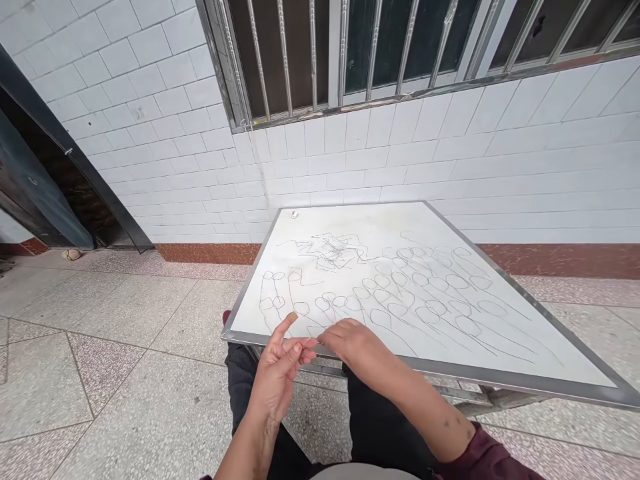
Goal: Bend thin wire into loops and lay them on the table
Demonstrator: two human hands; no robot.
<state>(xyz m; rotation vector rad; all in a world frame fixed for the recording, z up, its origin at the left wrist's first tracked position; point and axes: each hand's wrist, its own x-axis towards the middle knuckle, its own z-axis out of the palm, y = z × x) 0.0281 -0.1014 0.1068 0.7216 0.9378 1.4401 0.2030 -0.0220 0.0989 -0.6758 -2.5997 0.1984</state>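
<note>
Just over the near edge of the white tabletop (350, 337), my two hands meet with fingertips almost touching. My left hand (280, 363) is turned palm up, one finger raised with a brownish tip, its thumb pressed against the other fingers. My right hand (357, 343) is bent over from the right, thumb and fingers pinched together beside the left fingertips. Whatever lies between the fingers is too thin to make out. Thin dark looped strands (383, 317) spread across the middle and right of the table, many with long tails. A tangled bunch of dark strands (333, 252) lies farther back.
A small white and red object (295, 215) sits at the table's far left corner. Behind stands a white tiled wall (320, 163) with a barred window (370, 53). A dark doorway (55, 153) is at the left, and a round object (73, 254) lies on the floor.
</note>
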